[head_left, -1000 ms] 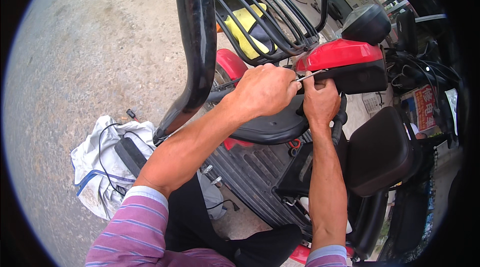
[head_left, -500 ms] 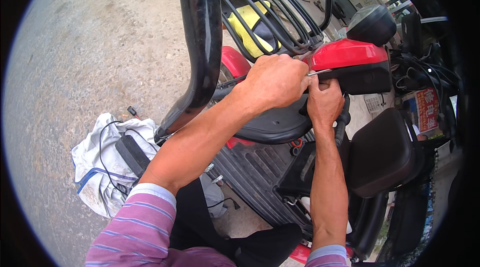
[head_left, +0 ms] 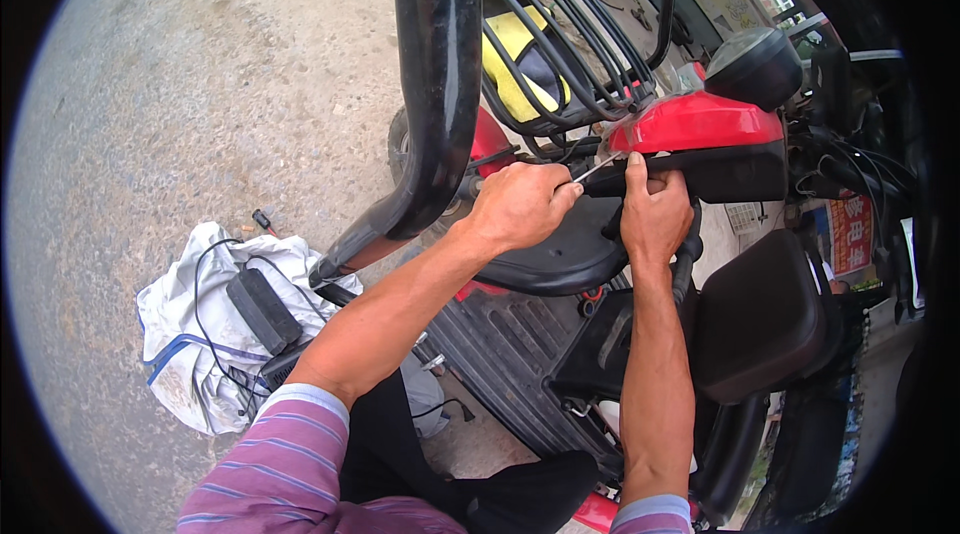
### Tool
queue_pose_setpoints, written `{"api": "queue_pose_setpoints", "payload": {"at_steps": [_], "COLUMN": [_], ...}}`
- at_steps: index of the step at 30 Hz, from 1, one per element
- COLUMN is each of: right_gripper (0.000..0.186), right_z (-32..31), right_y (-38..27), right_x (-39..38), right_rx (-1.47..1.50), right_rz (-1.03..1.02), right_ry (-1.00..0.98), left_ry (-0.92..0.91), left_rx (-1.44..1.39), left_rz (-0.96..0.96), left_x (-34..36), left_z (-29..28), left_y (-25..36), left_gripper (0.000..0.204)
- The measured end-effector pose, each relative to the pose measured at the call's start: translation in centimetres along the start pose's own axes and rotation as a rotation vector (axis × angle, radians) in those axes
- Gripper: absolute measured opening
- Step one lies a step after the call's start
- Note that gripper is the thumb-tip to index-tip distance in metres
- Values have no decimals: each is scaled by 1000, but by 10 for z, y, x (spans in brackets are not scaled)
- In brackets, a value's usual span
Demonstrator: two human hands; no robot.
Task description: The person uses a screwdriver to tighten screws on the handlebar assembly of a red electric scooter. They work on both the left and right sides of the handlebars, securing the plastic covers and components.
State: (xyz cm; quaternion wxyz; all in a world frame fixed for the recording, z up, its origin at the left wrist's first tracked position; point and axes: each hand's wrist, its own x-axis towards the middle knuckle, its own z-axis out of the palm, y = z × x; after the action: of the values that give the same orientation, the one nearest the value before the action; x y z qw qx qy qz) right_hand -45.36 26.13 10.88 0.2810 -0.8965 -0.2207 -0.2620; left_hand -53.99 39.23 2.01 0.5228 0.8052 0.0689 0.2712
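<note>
My left hand (head_left: 525, 202) is closed round a screwdriver (head_left: 597, 168); its thin metal shaft shows, while the handle is hidden in my fist. The shaft slants up to the right, its tip at the left end of the seam under the red front cover (head_left: 700, 121) of a vehicle. Below that seam sits the black lower cover (head_left: 740, 174). My right hand (head_left: 655, 219) grips the lower cover's edge, thumb pointing up at the seam and fingers curled, their tips partly hidden. A round headlamp (head_left: 755, 69) stands on top of the red cover.
A black tubular frame (head_left: 438, 84) rises left of my hands, beside a wire basket (head_left: 570, 54) holding a yellow and grey cloth (head_left: 520, 64). A black seat (head_left: 765, 314) is at right. On the ground lies a white sack (head_left: 215, 279) with a black box (head_left: 263, 309) and cables.
My left hand has drawn back left and down from my right hand, and the shaft now slants more steeply with more of it visible. My right hand keeps its hold; the view has shifted slightly.
</note>
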Motion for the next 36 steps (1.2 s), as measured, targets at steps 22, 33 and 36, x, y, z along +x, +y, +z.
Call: {"api": "queue_pose_setpoints", "payload": {"at_steps": [22, 33, 36], "right_gripper": [35, 35, 37], "right_z": [3, 5, 6], "right_y": [0, 3, 2], "right_x": [0, 1, -1], "right_rx": [62, 21, -47], "right_rz": [-19, -11, 26], "right_ry": [2, 18, -17], "left_ry": [58, 24, -86], "left_rx": [-154, -342, -452], "left_rz": [67, -82, -296], "left_x": [4, 2, -30], "left_z": [24, 42, 32], "left_y": [-11, -19, -23], "left_gripper": [25, 30, 31]}}
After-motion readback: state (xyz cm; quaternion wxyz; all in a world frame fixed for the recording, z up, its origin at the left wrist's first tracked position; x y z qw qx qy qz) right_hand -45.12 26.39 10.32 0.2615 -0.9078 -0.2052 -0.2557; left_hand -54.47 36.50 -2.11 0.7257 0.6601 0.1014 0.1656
